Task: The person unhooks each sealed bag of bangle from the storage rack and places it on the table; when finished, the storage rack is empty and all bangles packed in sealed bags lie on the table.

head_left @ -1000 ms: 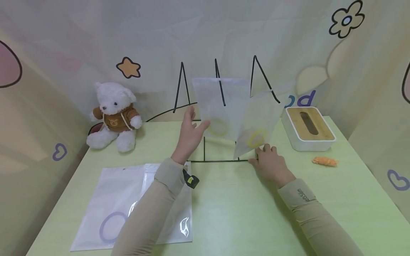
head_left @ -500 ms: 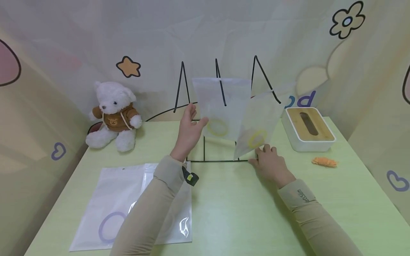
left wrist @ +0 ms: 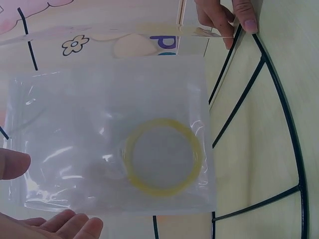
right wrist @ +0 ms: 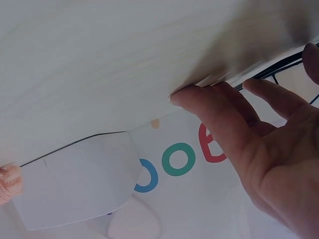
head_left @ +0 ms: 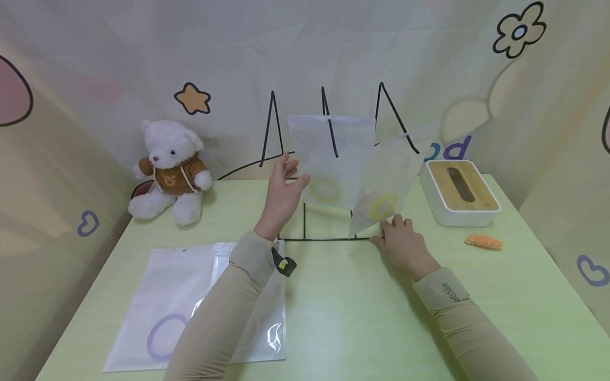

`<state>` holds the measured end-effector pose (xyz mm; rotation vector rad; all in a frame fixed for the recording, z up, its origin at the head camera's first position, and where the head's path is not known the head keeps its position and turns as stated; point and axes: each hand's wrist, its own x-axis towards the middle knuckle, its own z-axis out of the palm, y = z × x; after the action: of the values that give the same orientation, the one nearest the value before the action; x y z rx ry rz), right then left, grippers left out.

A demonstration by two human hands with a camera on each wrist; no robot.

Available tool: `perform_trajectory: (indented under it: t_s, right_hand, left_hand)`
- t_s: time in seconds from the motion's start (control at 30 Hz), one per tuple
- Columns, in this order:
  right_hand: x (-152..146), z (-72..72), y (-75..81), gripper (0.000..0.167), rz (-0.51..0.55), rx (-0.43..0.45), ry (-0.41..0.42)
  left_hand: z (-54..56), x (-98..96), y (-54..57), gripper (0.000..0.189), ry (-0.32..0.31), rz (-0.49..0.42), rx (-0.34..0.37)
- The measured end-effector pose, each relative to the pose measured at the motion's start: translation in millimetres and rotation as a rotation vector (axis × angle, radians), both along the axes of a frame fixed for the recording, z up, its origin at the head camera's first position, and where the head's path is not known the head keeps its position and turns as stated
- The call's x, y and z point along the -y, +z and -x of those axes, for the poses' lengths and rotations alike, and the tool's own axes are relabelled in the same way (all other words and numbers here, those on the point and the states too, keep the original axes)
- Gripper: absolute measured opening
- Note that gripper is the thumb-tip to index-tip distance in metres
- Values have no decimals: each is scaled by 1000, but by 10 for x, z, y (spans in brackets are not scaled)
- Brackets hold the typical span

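Note:
A black wire rack (head_left: 329, 239) with three upright hooks stands on the table. From its middle hook hangs a clear zip bag (head_left: 312, 153) with a yellow ring printed low on it. A similar bag (head_left: 393, 169) hangs tilted from the right hook. My left hand (head_left: 281, 196) is beside the middle bag's left edge, thumb and fingers apart. In the left wrist view its fingers (left wrist: 75, 226) lie along that bag's lower border, gripping nothing. My right hand (head_left: 402, 243) holds the front right corner of the rack's base between thumb and fingers, just below the tilted bag.
Flat bags (head_left: 162, 296), one with a purple ring, lie at the front left, partly under my left sleeve. A white teddy bear (head_left: 171, 169) sits at the back left. On the right are a wooden-topped tissue box (head_left: 462, 190) and an orange wrapped item (head_left: 483, 242).
The left hand has shifted very slightly away from the middle bag. The right hand stays on the rack's corner, and both bags hang as before.

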<state>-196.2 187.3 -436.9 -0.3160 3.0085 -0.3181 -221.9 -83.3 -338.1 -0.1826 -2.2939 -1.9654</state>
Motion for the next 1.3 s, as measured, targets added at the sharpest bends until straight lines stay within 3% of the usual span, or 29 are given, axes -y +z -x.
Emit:
perform_trajectory:
  t_s: [0.93,1.3]
  right_hand:
    - [-14,0,5,61,-7,-8,10]
    - [-18,12,-4,60,-9,-5,15]
  left_hand:
    - [46,-27,107,65,-18,11,-11]
    - [116,25,94,58,-18,10,-21]
